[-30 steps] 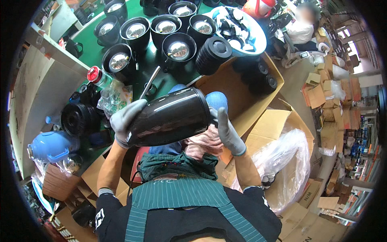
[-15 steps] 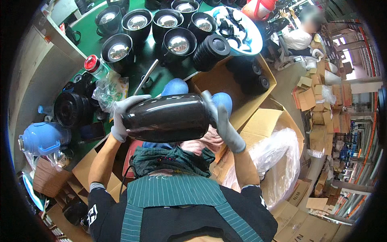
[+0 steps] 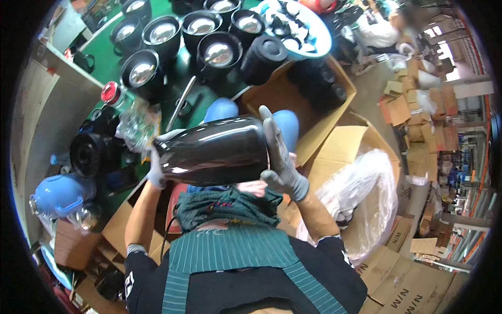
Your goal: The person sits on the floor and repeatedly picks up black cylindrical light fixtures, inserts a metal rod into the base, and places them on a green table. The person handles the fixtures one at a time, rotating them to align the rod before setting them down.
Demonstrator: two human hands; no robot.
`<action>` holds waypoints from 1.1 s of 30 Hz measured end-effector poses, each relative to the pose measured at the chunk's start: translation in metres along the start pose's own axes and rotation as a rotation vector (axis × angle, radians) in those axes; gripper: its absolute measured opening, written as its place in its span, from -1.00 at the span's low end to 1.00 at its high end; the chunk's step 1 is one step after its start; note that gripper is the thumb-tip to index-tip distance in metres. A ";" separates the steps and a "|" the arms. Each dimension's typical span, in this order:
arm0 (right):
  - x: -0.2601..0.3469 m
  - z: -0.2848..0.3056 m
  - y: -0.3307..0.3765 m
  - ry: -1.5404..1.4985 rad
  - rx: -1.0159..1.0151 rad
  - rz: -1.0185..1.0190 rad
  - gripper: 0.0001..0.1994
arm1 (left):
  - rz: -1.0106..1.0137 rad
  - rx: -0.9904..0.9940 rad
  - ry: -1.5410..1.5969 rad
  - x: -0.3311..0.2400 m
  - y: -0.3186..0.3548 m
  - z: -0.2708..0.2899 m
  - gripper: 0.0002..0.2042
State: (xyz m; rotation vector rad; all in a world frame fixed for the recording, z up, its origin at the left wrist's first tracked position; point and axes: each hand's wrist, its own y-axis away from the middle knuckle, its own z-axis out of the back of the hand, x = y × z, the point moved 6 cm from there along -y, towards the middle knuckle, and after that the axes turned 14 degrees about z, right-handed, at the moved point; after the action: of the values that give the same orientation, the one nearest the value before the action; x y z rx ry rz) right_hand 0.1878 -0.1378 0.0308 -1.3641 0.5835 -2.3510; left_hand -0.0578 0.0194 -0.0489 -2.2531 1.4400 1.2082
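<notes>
Right hand (image 3: 281, 162) wider at vessel's (image 3: 214, 152) end

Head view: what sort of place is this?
Probably an assembly or packing workshop: many similar black cups on a green workbench, an open carton holding black parts, and cardboard boxes piled beyond.

Cups (image 3: 218, 54) on table (image 3: 103, 64) beyond vessel (image 3: 212, 152); carton (image 3: 334, 149) right, jug (image 3: 58, 196) left.

The person's left hand (image 3: 157, 170) is curled; the right hand (image 3: 282, 168) is spread, palm inward; forearms (image 3: 142, 215) angled forward.
</notes>
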 end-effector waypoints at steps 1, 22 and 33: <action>0.001 -0.003 -0.004 -0.175 -0.104 -0.116 0.05 | -0.017 -0.112 -0.156 0.014 0.005 0.020 -0.37; -0.009 0.001 0.048 -0.645 -0.304 -0.617 -0.37 | -0.384 -0.129 -1.151 -0.048 -0.018 -0.070 -0.57; -0.041 0.031 0.056 -0.499 -0.312 -0.378 -0.46 | -0.656 -0.170 -1.568 -0.031 -0.009 -0.120 -0.47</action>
State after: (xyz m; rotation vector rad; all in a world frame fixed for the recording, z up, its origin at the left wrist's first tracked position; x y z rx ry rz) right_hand 0.2398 -0.1697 -0.0145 -2.2818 0.5932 -2.1019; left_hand 0.0072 -0.0224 0.0488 -0.9013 -0.0063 1.9733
